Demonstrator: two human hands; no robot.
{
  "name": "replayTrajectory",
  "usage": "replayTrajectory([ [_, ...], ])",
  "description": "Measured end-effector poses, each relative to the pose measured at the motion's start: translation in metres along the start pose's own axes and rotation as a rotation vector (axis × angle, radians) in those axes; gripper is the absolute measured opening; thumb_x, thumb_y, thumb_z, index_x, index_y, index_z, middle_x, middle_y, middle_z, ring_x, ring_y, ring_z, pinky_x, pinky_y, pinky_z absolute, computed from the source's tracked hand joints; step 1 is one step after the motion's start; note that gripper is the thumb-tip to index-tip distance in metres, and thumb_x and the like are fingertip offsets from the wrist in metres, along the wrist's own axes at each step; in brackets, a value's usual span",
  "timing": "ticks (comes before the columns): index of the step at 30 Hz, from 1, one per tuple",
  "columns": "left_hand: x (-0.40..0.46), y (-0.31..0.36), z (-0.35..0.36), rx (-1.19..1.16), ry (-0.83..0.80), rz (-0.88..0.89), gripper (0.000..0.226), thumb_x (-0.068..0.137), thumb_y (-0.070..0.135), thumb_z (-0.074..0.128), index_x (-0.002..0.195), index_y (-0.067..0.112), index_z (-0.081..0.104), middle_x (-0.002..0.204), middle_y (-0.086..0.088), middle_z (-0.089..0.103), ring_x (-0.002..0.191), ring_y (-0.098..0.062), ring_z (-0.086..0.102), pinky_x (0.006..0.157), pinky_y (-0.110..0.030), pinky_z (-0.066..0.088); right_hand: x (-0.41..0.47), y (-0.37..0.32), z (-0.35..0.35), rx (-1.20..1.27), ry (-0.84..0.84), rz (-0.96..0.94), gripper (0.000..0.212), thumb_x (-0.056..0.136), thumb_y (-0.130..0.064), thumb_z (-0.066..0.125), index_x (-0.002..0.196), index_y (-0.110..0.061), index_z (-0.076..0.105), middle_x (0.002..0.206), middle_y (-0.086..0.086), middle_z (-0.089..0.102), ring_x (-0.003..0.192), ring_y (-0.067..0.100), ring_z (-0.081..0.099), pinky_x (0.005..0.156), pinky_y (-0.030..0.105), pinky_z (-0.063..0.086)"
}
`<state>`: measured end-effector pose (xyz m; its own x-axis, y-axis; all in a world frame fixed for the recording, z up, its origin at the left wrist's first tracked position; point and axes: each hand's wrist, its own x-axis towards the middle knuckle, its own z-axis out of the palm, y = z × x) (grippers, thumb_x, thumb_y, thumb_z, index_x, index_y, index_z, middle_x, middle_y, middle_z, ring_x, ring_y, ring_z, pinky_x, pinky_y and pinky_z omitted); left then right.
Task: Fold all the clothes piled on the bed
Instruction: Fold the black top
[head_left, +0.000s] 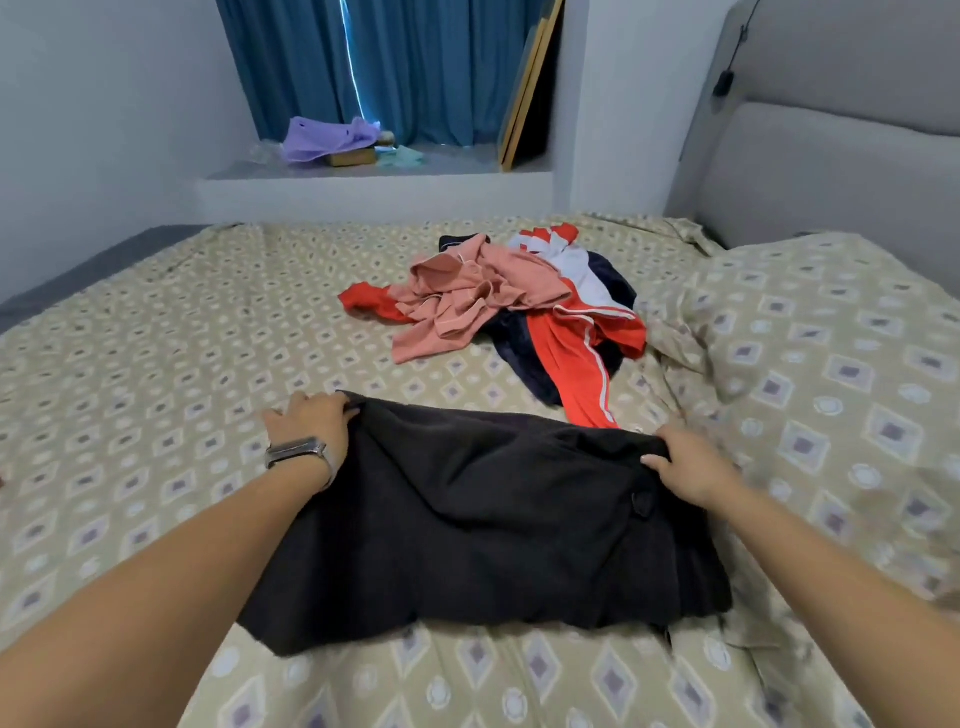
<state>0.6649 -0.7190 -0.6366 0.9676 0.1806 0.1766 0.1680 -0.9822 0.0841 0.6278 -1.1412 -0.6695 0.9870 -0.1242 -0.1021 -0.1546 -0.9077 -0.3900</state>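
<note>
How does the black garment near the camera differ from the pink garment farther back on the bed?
The black garment lies spread fairly flat; the pink garment is crumpled in a heap. The black one is held at its far corners by the left hand and right hand; the pink one is untouched. The black one lies alone; the pink one rests on an orange, white and navy jacket. Both lie on the patterned bedsheet.
</note>
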Motion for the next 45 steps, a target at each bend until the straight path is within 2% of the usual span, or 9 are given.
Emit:
replayTrajectory([
  [10,0.091,0.034,0.107,0.278,-0.054,-0.042,0.017,0.098,0.028,0.048,0.109,0.021,0.058,0.109,-0.002,0.059,0.111,-0.028,0.048,0.093,-0.047,0.037,0.047,0.049,0.084,0.002,0.159,0.211,0.012,0.09,-0.02,0.056,0.095,-0.015,0.045,0.097,0.009,0.06,0.097,0.035,0.058,0.076,0.042,0.047],
  [17,0.085,0.047,0.154,0.486,-0.077,0.03,0.028,0.095,0.007,0.032,0.12,0.013,0.045,0.118,-0.007,0.051,0.114,-0.028,0.048,0.105,-0.063,0.029,0.073,0.034,0.07,-0.094,-0.099,0.304,0.016,0.085,-0.023,0.057,0.083,-0.017,0.042,0.101,0.011,0.056,0.102,0.037,0.057,0.086,0.042,0.049],
  [21,0.076,0.035,0.131,0.687,-0.058,0.273,0.037,0.095,0.017,0.042,0.13,0.015,0.029,0.127,-0.007,0.043,0.125,-0.029,0.039,0.106,-0.067,0.021,0.071,0.019,0.072,-0.263,-0.074,0.379,0.041,0.083,-0.025,0.058,0.119,-0.01,0.051,0.133,0.014,0.044,0.125,0.036,0.043,0.099,0.045,0.043],
  [25,0.058,-0.009,0.102,0.59,0.0,0.255,0.043,0.075,0.005,0.068,0.116,0.011,0.055,0.101,-0.012,0.056,0.093,-0.032,0.055,0.094,-0.067,0.038,0.053,-0.001,0.065,-0.547,0.066,0.305,0.056,0.086,-0.029,0.064,0.134,-0.015,0.037,0.136,0.009,0.037,0.126,0.029,0.038,0.094,0.045,0.043],
  [28,0.031,-0.031,0.088,0.497,-0.026,0.128,0.063,0.073,0.011,0.065,0.131,0.015,0.041,0.122,-0.008,0.05,0.11,-0.03,0.049,0.1,-0.055,0.035,0.031,-0.004,0.065,-0.57,0.17,0.237,0.047,0.093,-0.02,0.054,0.137,-0.017,0.037,0.135,0.008,0.04,0.124,0.028,0.043,0.094,0.043,0.043],
  [32,-0.021,-0.026,0.08,0.127,-0.067,0.093,0.04,0.086,0.029,0.051,0.124,0.014,0.05,0.125,-0.008,0.052,0.112,-0.032,0.05,0.09,-0.046,0.042,-0.019,-0.001,0.073,-0.263,0.178,0.21,0.057,0.092,-0.015,0.049,0.146,-0.014,0.032,0.152,0.01,0.027,0.137,0.034,0.03,0.108,0.044,0.032],
  [39,-0.076,-0.066,0.1,-0.651,-0.174,-0.56,0.101,0.061,0.078,0.06,0.127,0.003,0.048,0.123,-0.017,0.058,0.112,-0.041,0.054,0.098,-0.051,0.045,-0.107,0.024,0.089,0.715,0.222,0.568,0.105,0.046,-0.087,0.068,0.121,-0.015,0.051,0.114,0.007,0.065,0.101,0.027,0.064,0.085,0.048,0.055],
  [42,-0.084,-0.08,0.09,-1.018,-0.193,-0.801,0.085,0.074,0.056,0.072,0.133,0.001,0.044,0.12,-0.011,0.058,0.112,-0.037,0.056,0.101,-0.047,0.044,-0.128,0.016,0.081,1.065,0.219,0.701,0.065,0.061,-0.054,0.086,0.101,-0.01,0.059,0.093,0.008,0.069,0.079,0.024,0.067,0.083,0.045,0.057],
  [45,-0.079,-0.086,0.084,-1.5,-0.387,-0.829,0.049,0.082,0.028,0.075,0.122,0.006,0.058,0.116,-0.012,0.066,0.1,-0.028,0.065,0.09,-0.039,0.049,-0.128,0.005,0.081,1.55,0.092,0.731,0.053,0.07,-0.025,0.086,0.115,-0.01,0.063,0.107,0.006,0.071,0.094,0.018,0.068,0.091,0.036,0.054],
])
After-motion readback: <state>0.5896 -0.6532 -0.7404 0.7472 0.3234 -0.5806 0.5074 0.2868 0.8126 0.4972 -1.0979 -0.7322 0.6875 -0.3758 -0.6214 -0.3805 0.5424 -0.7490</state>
